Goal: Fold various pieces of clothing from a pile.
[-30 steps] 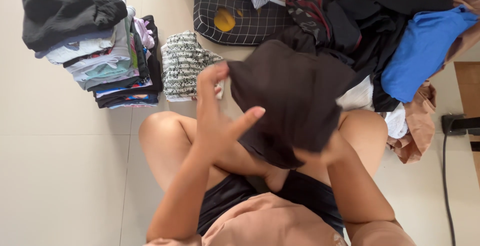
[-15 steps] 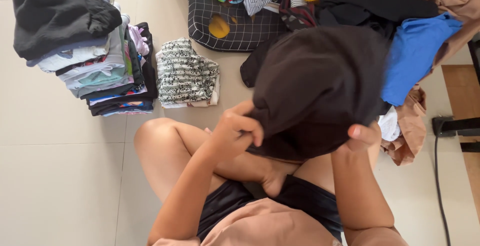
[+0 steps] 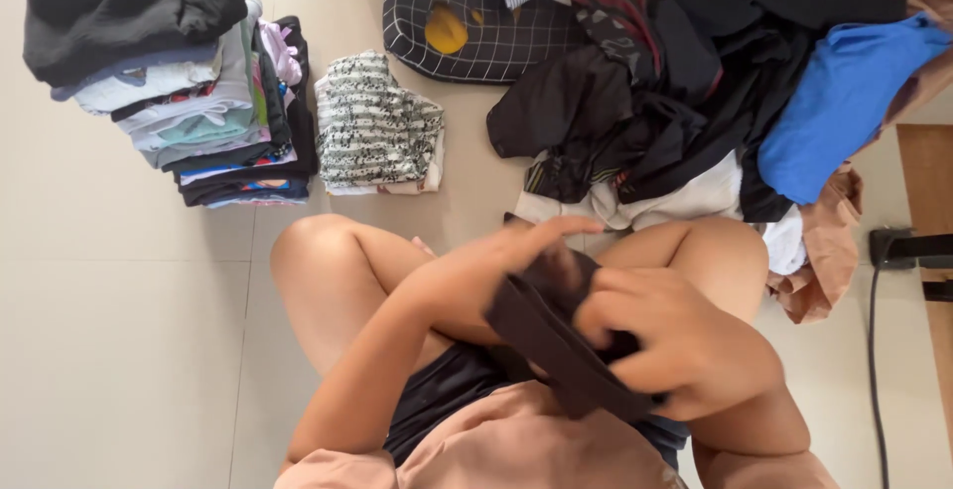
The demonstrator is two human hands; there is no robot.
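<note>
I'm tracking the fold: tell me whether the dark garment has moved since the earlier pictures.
Yes. The dark garment was held up spread, covering part of the clothes pile; now it is bunched low over the lap between the left hand and right hand.

A home: tiled floor (image 3: 119,350), folded clothes stack (image 3: 189,102), laundry heap (image 3: 695,102).

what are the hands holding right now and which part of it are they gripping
Both hands hold one dark garment, bunched over the lap. The right hand clutches its folded middle; the left hand lies on its upper edge.

bright, even daylight | soft shadows | hands (image 3: 596,300) motion-blurred | background sharp
</note>
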